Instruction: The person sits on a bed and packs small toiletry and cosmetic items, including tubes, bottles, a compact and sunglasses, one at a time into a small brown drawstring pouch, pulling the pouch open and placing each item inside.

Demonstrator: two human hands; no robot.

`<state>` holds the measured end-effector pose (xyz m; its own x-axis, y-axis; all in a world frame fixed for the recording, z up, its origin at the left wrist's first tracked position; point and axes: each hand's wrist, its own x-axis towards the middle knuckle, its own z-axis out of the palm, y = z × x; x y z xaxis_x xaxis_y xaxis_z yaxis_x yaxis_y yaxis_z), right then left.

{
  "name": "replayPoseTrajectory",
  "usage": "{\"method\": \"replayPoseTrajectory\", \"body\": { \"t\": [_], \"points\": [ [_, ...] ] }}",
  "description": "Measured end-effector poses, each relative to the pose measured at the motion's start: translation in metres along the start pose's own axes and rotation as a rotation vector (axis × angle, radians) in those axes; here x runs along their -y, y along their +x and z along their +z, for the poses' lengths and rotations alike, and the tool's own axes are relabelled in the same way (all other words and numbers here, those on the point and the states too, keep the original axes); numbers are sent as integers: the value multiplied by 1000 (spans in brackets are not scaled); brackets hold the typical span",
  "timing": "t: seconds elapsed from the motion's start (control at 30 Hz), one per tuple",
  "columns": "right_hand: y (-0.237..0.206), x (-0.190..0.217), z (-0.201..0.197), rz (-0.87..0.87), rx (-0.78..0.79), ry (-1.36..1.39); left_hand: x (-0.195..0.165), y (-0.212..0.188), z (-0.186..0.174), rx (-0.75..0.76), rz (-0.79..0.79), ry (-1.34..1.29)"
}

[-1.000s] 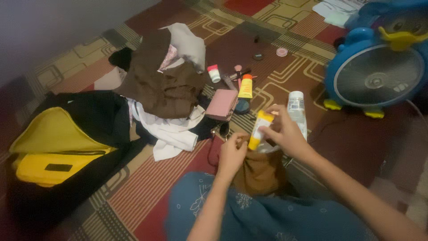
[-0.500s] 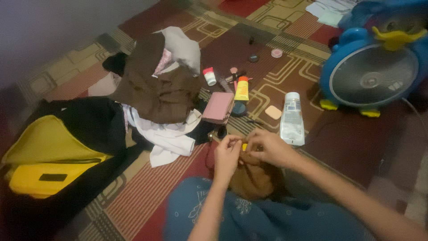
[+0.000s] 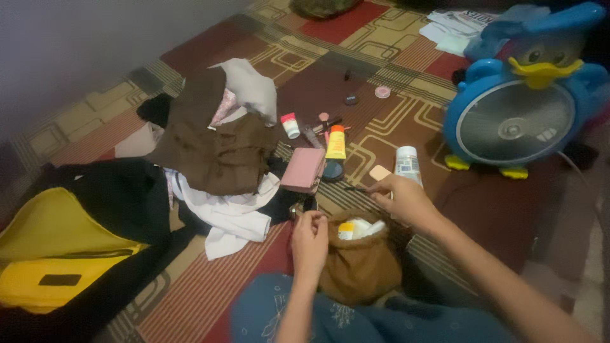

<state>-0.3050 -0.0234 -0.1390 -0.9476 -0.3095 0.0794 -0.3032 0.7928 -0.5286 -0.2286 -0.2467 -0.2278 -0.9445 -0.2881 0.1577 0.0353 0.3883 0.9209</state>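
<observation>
Head view: the right hand [image 3: 403, 200] pinches a thin dark pencil-like stick [image 3: 356, 188] just above the open brown pouch [image 3: 359, 267], while the left hand [image 3: 309, 241] grips the pouch's rim, fingers closed. Holding that rim wide and sliding the stick in lengthwise beside the yellow tube [image 3: 346, 230] should keep it from snagging.

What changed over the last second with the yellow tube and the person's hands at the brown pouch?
The yellow tube, held above the brown fabric pouch by the right hand a second ago, now lies inside it. That hand let go and moved out over the carpet toward a thin dark stick. The left hand stayed at the pouch's rim. The pink wallet and blue duck-shaped fan stayed put.
</observation>
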Motion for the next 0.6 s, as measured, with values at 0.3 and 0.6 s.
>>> {"method": "replayPoseTrajectory", "body": {
  "t": [0.3,0.6],
  "points": [
    [58,11,22,-239,28,-147,19,13,6,59,-166,-209],
    [99,34,58,-248,-33,-211,42,32,16,79,-191,-341]
  ]
}}
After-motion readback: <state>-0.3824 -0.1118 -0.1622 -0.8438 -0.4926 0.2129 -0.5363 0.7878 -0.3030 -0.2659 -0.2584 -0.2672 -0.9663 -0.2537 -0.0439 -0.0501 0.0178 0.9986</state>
